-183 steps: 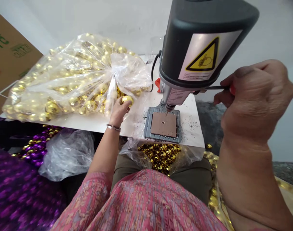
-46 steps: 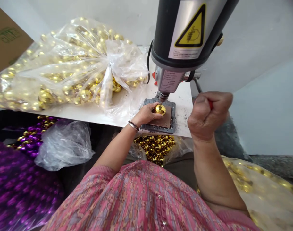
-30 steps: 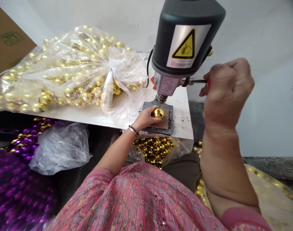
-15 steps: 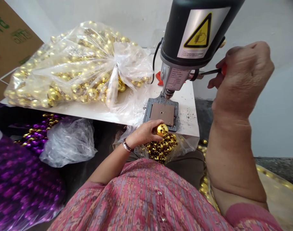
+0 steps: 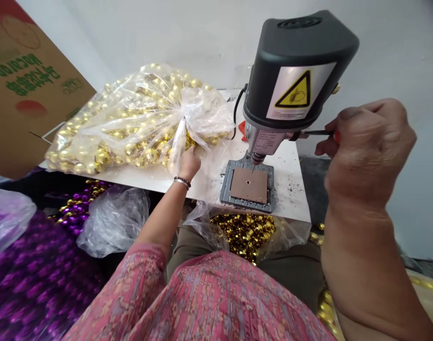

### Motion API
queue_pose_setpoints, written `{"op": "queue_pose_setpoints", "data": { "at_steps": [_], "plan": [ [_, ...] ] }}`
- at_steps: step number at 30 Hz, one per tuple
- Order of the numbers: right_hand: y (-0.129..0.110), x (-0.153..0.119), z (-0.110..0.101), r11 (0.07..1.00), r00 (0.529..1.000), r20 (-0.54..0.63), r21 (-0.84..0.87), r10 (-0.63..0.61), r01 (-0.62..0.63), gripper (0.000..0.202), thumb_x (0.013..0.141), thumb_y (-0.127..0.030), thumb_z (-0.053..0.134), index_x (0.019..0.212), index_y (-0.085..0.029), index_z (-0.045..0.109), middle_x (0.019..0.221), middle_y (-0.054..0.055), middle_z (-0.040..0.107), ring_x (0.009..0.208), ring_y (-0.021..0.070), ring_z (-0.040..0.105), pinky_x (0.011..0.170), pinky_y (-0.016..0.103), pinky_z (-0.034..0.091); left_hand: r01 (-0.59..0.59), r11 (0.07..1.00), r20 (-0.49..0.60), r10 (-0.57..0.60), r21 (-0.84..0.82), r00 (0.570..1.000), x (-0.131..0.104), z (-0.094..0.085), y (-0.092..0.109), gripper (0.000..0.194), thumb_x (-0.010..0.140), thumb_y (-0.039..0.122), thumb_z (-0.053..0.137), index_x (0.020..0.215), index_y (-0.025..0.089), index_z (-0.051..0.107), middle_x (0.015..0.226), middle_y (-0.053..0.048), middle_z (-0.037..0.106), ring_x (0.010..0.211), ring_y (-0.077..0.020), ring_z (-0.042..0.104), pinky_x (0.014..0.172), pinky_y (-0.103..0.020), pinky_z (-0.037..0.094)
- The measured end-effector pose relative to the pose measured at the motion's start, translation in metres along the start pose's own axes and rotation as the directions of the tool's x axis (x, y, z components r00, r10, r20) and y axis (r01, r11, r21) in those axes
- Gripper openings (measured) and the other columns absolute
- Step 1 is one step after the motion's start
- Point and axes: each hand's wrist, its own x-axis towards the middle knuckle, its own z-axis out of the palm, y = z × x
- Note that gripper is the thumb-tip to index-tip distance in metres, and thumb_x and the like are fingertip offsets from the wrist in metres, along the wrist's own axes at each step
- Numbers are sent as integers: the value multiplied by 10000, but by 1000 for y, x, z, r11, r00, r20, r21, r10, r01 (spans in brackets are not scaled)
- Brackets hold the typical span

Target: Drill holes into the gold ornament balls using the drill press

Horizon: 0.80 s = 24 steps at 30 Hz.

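Note:
My left hand (image 5: 190,163) reaches into the opening of a clear bag of gold balls (image 5: 131,128) on the white table; its fingers are hidden by plastic and balls. My right hand (image 5: 369,151), at the right, is closed round the red-tipped lever (image 5: 318,132) of a black drill press (image 5: 298,71). Below the drill bit lies a brown square plate (image 5: 249,183) with a small hole, bare on top, set on the grey metal base (image 5: 229,192). Under the table edge, a bag of gold balls (image 5: 250,234) lies open at my lap.
A cardboard box (image 5: 31,94) stands at the far left. Purple balls in a bag (image 5: 46,279) and crumpled clear plastic (image 5: 115,220) are at the lower left. Dark shavings dot the white table (image 5: 289,170). More gold balls (image 5: 326,308) show beneath my right arm.
My left hand has moved up and left from the front of the drill base to the bag; the gold ball it held is no longer in view. My right hand stays on the lever.

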Motion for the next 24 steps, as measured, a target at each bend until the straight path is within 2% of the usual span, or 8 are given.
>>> {"op": "queue_pose_setpoints", "data": {
  "at_steps": [3,6,9,11,15,19,22,24],
  "plan": [
    [0,-2,-3,999,1000,7,-28,18,-17,197,950,-240,544,782,-139,520,619,-75,464,530,10,421,540,185,307,-121,984,27,118,129,993,30,2,1,421,865,21,512,1173,138,773,1232,-179,778,1212,-301,693,1098,-416,527],
    [-3,-4,-5,998,1000,-5,-58,19,-19,197,930,-263,558,779,-137,540,647,-59,478,576,15,434,565,190,310,-248,942,13,252,224,968,38,0,3,399,929,58,478,1182,155,771,1306,-177,739,1295,-294,644,1174,-414,475],
    [-4,-6,-6,998,1000,-12,-64,9,-10,201,920,-274,557,772,-139,537,670,-53,489,603,19,462,581,197,315,-199,930,-78,234,308,969,41,-8,1,402,963,115,488,1291,99,719,1442,-251,639,1434,-368,525,1264,-495,364],
    [-4,-7,-6,998,1000,-6,-67,5,-5,200,920,-281,553,780,-139,540,686,-52,498,622,19,475,596,197,324,-156,930,-93,197,332,976,43,-13,-2,434,969,174,528,1372,82,661,1507,-282,581,1476,-413,470,1274,-552,324],
    [-1,-8,-6,998,1000,15,-57,-6,7,203,923,-307,564,809,-140,541,727,-55,527,652,5,455,629,194,339,-122,915,45,114,385,993,44,-11,-1,503,945,297,630,1415,120,624,1468,-249,626,1397,-421,554,1210,-555,397],
    [0,-9,-6,999,1000,29,-29,-12,12,213,932,-322,559,817,-146,525,711,-67,484,635,-8,412,621,194,310,-248,885,272,146,393,951,26,-5,-2,534,936,290,644,1448,140,623,1458,-218,647,1362,-386,606,1168,-481,465],
    [-2,-10,-5,1000,999,31,-13,-10,11,196,937,-303,538,816,-150,515,723,-72,492,647,-9,431,640,208,322,-275,896,301,171,349,938,9,-3,-14,538,890,179,647,1426,143,653,1403,-205,671,1338,-358,625,1152,-437,493],
    [-3,-11,-4,1000,1000,30,0,-5,5,187,942,-285,517,814,-150,505,712,-76,479,637,-12,427,642,215,323,-245,930,282,165,276,945,2,-1,-25,541,840,124,669,1381,119,675,1248,-198,717,1232,-347,668,1093,-428,535]
  ]
}}
